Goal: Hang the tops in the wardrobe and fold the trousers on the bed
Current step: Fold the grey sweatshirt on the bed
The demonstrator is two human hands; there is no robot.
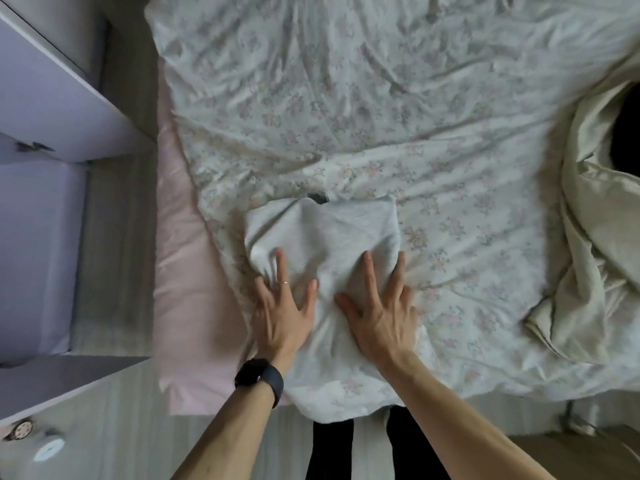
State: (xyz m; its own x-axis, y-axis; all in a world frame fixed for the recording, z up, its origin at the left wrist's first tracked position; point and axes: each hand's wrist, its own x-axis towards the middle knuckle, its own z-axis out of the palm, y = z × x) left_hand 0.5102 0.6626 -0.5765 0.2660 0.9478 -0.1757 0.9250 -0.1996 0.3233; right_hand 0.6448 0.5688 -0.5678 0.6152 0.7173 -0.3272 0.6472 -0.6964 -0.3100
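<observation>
A folded pale grey garment (325, 233) lies on the floral bed cover (381, 98) near the front edge of the bed. A small dark tag or strip (318, 196) shows at its far edge. My left hand (282, 306) lies flat on the garment's near left part, fingers spread and straight; a dark band is on that wrist. My right hand (379, 306) presses flat on the near right part, fingers spread. Neither hand grips the cloth.
A crumpled beige garment or sheet (581, 265) lies at the bed's right side, with something black (627, 126) beyond it. A pink sheet (187, 289) shows along the bed's left edge. A white wardrobe with open doors (45, 133) stands on the left.
</observation>
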